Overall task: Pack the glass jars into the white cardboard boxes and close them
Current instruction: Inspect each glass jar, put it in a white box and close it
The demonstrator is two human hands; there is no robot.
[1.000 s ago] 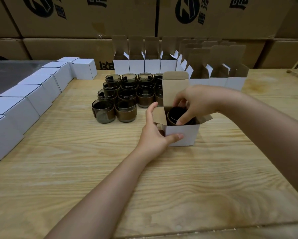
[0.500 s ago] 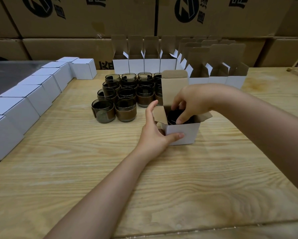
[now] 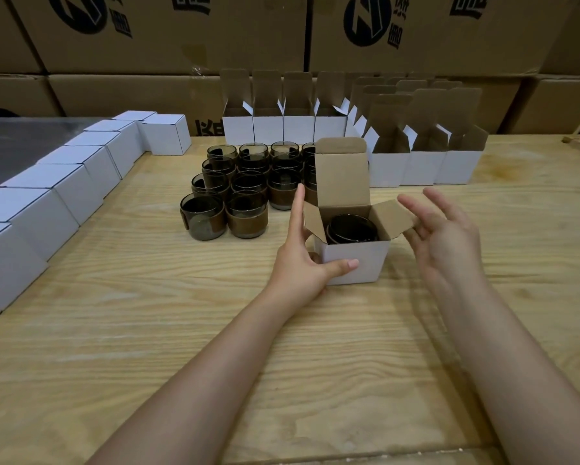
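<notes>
Now the jar stands upright inside the box, its dark rim below the top edge. We judge the glass stiff, slick and breakable, and heavy enough to steady the light card around it. The card itself will likely buckle if squeezed, so we should hold it low at a corner and fold each flap by its free edge. The lid stands up at the back, and the side flaps splay outward, not yet folded. Our left hand grips the box's near left corner, thumb on the front wall and forefinger straight up along the left flap. Our right hand is open with relaxed fingers just beside the right flap; we cannot tell if it touches. Loose jars cluster behind on the surface, open boxes beyond, closed boxes along the left.
</notes>
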